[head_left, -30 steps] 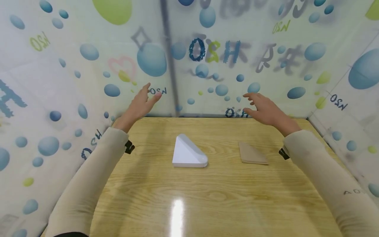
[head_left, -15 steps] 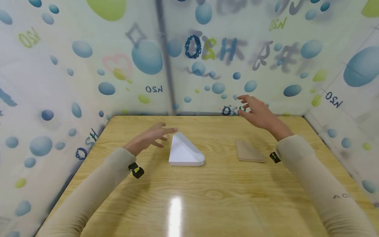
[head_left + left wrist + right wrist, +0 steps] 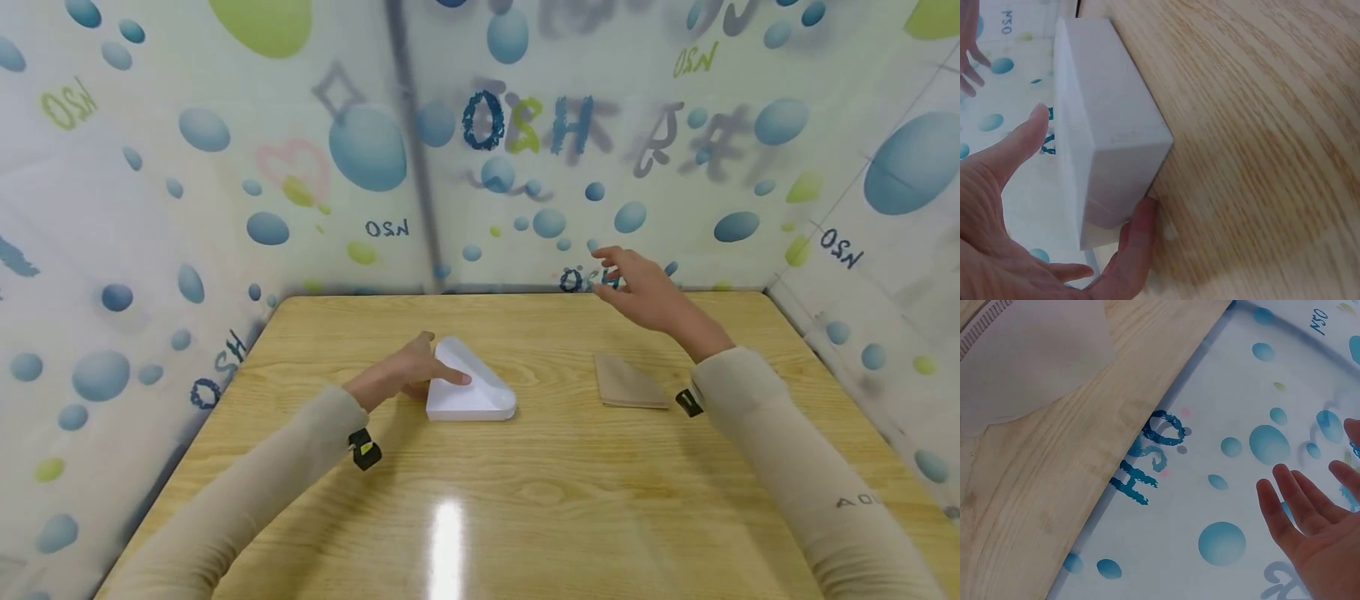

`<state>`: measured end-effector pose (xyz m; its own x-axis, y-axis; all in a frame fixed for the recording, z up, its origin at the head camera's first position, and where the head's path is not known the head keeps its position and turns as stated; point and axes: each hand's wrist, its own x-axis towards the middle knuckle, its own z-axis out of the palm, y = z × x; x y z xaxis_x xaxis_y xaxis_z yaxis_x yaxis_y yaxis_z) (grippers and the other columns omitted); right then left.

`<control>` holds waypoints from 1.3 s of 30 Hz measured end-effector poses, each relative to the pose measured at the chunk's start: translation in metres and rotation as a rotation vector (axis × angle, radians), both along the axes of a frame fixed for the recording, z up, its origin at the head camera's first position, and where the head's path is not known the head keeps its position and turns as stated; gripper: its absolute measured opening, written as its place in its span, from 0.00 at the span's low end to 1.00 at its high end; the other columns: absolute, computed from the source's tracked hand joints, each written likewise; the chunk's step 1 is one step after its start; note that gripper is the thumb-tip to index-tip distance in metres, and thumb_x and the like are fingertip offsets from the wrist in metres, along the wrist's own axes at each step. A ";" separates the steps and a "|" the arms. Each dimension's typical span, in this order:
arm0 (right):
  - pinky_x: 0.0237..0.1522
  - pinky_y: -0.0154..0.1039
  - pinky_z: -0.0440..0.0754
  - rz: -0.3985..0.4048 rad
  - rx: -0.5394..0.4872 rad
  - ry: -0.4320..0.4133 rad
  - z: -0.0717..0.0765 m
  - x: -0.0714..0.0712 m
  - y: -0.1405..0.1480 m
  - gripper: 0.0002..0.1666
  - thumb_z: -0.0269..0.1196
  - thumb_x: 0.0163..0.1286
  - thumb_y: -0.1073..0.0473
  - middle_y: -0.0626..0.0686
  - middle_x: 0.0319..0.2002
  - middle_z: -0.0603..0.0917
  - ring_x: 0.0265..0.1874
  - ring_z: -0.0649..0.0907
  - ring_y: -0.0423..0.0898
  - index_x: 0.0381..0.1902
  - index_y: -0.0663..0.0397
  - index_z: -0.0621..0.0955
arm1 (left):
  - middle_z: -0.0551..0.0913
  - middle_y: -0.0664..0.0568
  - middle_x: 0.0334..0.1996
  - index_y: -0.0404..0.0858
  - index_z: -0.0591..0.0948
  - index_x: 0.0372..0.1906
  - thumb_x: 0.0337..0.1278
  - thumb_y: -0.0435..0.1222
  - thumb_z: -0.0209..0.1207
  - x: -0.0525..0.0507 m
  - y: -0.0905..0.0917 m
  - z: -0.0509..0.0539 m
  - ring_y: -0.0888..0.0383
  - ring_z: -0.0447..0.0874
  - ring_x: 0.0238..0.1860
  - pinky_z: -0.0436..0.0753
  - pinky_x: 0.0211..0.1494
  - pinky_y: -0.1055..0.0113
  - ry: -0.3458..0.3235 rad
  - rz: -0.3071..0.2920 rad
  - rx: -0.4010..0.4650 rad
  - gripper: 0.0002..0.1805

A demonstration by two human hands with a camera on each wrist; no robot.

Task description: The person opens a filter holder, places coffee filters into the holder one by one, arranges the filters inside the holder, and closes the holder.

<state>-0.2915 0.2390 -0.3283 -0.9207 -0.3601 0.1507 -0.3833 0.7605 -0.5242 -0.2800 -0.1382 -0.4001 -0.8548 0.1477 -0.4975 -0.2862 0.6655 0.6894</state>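
Observation:
A white wedge-shaped case [image 3: 468, 400] with a rounded corner lies on the wooden table, left of centre. My left hand [image 3: 408, 367] is at its left side, the thumb over its top. In the left wrist view, fingertips of the left hand [image 3: 997, 206] touch the lower side of the white case [image 3: 1116, 112], while the thumb stands apart from it. My right hand [image 3: 637, 287] hovers above the far right of the table, fingers loosely bent, holding nothing. Nearest to it lies a brown paper coffee filter [image 3: 628, 383], its crimped seam showing on the coffee filter [image 3: 1035, 362] in the right wrist view.
The wooden table [image 3: 555, 500] meets a printed curtain [image 3: 510, 208] with blue bubbles at its back edge. Similar printed walls stand at the left and right. A bright light reflection lies on the near part of the tabletop.
My left hand has come down from above the table's far left to the white case's left side. The right hand stays raised, and the view has shifted slightly.

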 end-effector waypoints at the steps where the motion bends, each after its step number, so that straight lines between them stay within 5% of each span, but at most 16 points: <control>1: 0.63 0.63 0.76 -0.003 0.004 -0.005 -0.001 0.000 0.000 0.35 0.56 0.81 0.55 0.66 0.72 0.69 0.67 0.76 0.65 0.80 0.54 0.60 | 0.53 0.38 0.82 0.39 0.42 0.84 0.48 0.48 0.80 0.000 0.001 -0.001 0.41 0.62 0.77 0.80 0.65 0.45 0.009 0.000 -0.003 0.70; 6: 0.62 0.63 0.77 0.007 0.023 -0.016 -0.007 0.000 0.001 0.35 0.56 0.82 0.54 0.66 0.72 0.70 0.65 0.77 0.65 0.80 0.55 0.61 | 0.56 0.37 0.80 0.40 0.46 0.83 0.44 0.42 0.82 -0.005 0.001 -0.005 0.40 0.63 0.76 0.71 0.74 0.43 0.039 -0.012 0.013 0.68; 15: 0.62 0.63 0.79 0.090 0.016 -0.068 -0.024 0.004 -0.011 0.35 0.56 0.82 0.52 0.66 0.72 0.70 0.66 0.77 0.65 0.79 0.57 0.61 | 0.66 0.40 0.73 0.44 0.56 0.80 0.44 0.41 0.82 -0.011 0.000 -0.007 0.44 0.77 0.60 0.85 0.57 0.49 -0.012 -0.004 0.040 0.60; 20: 0.62 0.61 0.79 0.160 0.019 -0.104 -0.039 0.013 -0.038 0.34 0.57 0.81 0.52 0.64 0.72 0.72 0.64 0.80 0.63 0.78 0.55 0.63 | 0.67 0.41 0.72 0.49 0.56 0.81 0.46 0.39 0.81 -0.012 0.000 -0.008 0.44 0.77 0.61 0.83 0.61 0.48 -0.036 0.005 0.061 0.59; 28: 0.62 0.57 0.80 0.266 0.184 -0.177 -0.058 0.031 -0.090 0.30 0.55 0.82 0.45 0.61 0.68 0.78 0.63 0.81 0.57 0.74 0.50 0.69 | 0.73 0.36 0.66 0.43 0.60 0.79 0.50 0.41 0.80 -0.010 0.000 -0.012 0.46 0.77 0.58 0.78 0.60 0.56 0.053 -0.028 0.026 0.54; 39: 0.63 0.57 0.79 0.213 0.256 -0.265 -0.073 0.045 -0.122 0.55 0.63 0.67 0.25 0.56 0.68 0.80 0.64 0.82 0.52 0.79 0.50 0.64 | 0.78 0.35 0.61 0.43 0.60 0.78 0.49 0.41 0.80 -0.001 -0.002 -0.014 0.46 0.82 0.55 0.79 0.58 0.58 0.162 -0.048 0.070 0.53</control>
